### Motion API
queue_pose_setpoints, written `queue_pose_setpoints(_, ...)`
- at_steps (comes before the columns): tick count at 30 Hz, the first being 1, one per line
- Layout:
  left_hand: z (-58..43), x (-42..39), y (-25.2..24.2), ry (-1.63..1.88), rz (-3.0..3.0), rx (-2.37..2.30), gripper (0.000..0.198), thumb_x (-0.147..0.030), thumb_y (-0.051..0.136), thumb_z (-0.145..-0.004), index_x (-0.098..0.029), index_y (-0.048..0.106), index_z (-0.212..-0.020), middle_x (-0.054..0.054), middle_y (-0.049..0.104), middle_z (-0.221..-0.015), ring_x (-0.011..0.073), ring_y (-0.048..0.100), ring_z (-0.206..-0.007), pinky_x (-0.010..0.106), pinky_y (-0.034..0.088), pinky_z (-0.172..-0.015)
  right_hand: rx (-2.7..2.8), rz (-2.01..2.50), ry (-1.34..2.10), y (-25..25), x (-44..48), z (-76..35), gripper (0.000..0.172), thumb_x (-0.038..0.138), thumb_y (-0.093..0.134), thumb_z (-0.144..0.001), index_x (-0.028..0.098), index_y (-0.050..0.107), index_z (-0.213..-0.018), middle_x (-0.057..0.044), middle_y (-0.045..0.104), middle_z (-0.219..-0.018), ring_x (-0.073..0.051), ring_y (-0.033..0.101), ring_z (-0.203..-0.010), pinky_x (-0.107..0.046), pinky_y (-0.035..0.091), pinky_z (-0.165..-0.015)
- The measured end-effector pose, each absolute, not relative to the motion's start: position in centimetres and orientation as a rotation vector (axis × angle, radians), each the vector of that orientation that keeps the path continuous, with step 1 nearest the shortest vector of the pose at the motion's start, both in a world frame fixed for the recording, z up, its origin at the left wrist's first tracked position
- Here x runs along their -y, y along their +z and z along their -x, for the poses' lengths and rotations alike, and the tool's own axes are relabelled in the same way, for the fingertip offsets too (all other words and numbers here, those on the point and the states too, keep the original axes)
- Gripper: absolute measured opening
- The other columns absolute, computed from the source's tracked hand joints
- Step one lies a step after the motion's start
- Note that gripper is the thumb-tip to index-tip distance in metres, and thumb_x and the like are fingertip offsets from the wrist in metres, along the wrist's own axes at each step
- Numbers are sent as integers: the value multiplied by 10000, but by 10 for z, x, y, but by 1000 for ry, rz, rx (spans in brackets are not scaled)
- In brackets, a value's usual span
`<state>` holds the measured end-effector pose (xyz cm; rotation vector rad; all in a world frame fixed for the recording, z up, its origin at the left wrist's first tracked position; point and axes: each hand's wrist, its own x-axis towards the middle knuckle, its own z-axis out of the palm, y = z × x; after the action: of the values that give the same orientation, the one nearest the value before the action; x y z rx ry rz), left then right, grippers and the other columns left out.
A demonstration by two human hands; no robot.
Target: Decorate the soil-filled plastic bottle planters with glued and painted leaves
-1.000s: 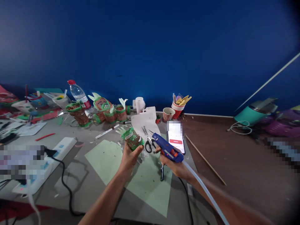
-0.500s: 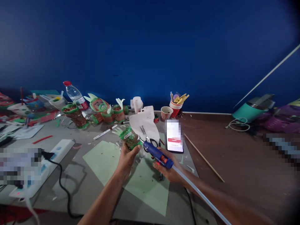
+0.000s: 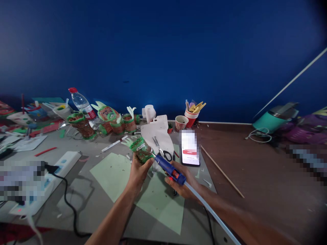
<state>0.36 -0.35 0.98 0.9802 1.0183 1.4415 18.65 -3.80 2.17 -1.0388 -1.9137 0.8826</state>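
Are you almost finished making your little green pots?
Done: several green-trimmed pots stand in a row at the back of the table. In hand: the left hand holds another small pot, and the right hand points the blue glue gun at its side. Left: probably this pot's gluing; green paper and scissors lie nearby.

- A grey table (image 3: 84, 190) is strewn with craft clutter.
- A pale green paper sheet (image 3: 114, 173) is laid flat at its middle.
- Scissors (image 3: 163, 153) and a phone (image 3: 190, 154) are placed just beyond the sheet.
- A white power strip (image 3: 63, 165) is laid at the left and a wooden stick (image 3: 222, 172) at the right.
- A water bottle (image 3: 81, 103) and a paper cup (image 3: 181, 123) are set near the far edge.
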Motion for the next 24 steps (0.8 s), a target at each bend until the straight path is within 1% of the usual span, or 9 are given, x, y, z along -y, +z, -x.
queue_pose_setpoints(3, -4, 3, 9, 1443, -1004, -1027, 460, -294, 772, -652, -199, 545, -1041, 43, 648, -1011, 192, 610, -961, 295, 461, -851, 1915, 1043, 878, 23, 38, -186, 104, 216, 583, -768, 186, 506, -832, 6, 532, -712, -126, 492, -573, -257, 418, -532)
queue_pose_setpoints(10, -4, 4, 7, 1442, -1030, -1030, 439, -286, 764, -672, -205, 534, -1038, 47, 645, -1010, 201, 611, -978, 321, 470, -865, 1941, 1025, 836, 25, 38, -184, 106, 223, 579, -770, 193, 478, -788, 2, 505, -720, -127, 477, -595, -252, 407, -532)
queue_pose_setpoints(14, -3, 4, 5, 1435, -1035, -1041, 443, -288, 758, -680, -211, 526, -1050, 53, 655, -1036, 201, 621, -977, 314, 473, -858, 1941, 1026, 829, 23, 37, -184, 128, 226, 578, -763, 195, 455, -776, 6, 492, -712, -123, 465, -584, -249, 391, -525)
queue_pose_setpoints(19, -3, 4, 5, 1432, -1066, -1056, 445, -290, 756, -684, -206, 522, -1054, 53, 654, -1042, 202, 618, -981, 318, 467, -869, 1973, 1006, 763, 23, 36, -184, 126, 236, 563, -771, 202, 442, -765, -1, 498, -709, -137, 486, -597, -266, 391, -543)
queue_pose_setpoints(24, -3, 5, 8, 1435, -1059, -1047, 442, -290, 759, -681, -212, 530, -1051, 56, 656, -1083, 195, 626, -971, 307, 468, -867, 2029, 1008, 671, 26, 37, -183, 156, 250, 532, -800, 217, 393, -741, 3, 464, -696, -139, 462, -576, -274, 383, -534)
